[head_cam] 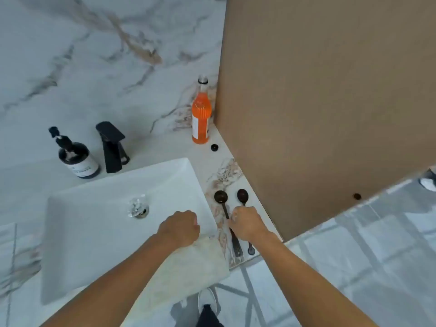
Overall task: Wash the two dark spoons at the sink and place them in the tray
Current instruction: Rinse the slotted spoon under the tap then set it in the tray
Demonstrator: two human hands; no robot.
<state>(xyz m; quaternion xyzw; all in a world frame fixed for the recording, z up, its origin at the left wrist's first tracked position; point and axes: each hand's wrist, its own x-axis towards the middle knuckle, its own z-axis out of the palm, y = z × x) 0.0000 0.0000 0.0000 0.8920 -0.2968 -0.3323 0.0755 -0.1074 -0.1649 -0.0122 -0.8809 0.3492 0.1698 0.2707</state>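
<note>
1. Two dark spoons lie side by side on the tabletop [221, 175], right of the white sink [99, 234], bowls far, handles near. Left spoon [221, 197]; right spoon [242, 195]. Both look unwashed; no tray is in view.
2. Right hand [247, 224] rests over the handles, fingers curled down onto them. Cannot tell whether it has gripped one spoon, both, or neither.
3. Left hand [180, 228] hangs over the near right part of the sink, loosely closed, holding nothing visible.
4. Black tap [111, 147] stands at the far rim, with a dark soap dispenser [77, 159] left of it. No water seen running.
5. Risks, judged:
   - The handles lie close together, so lifting one may drag or flick the other off the near tabletop edge onto the floor.
   - An orange bottle [201, 114] stands open at the far right, its cap [214, 147] beside it; a wide arm swing could tip it.
   - Wet handles may slip into the drain [139, 210] area.
</note>
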